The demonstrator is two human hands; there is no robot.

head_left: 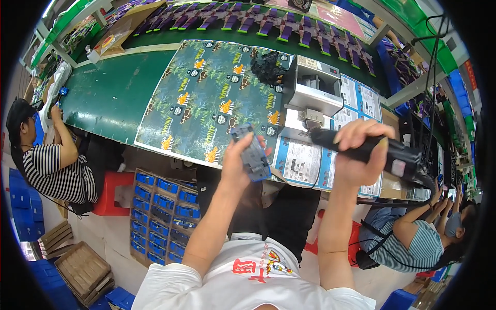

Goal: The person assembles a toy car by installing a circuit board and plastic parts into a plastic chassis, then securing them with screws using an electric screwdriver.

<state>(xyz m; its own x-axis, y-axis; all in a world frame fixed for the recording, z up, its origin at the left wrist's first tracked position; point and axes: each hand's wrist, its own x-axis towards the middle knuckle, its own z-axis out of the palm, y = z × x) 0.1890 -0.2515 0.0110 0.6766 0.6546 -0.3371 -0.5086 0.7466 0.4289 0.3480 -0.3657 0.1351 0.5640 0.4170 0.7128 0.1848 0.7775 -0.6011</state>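
Note:
My left hand grips a grey and blue plastic toy part, held upright over the near edge of the workbench. My right hand is wrapped around a black electric screwdriver whose tip points left toward a small metal fixture. The screwdriver's cable runs off to the right. A printed jungle-pattern sheet lies on the bench beyond the toy part, and a pile of dark toy parts rests at its far right corner.
A grey box-shaped machine stands on the green bench. A tray of blue parts sits by my left leg. A person in stripes sits at left, another person at right. Rows of purple toys line the far belt.

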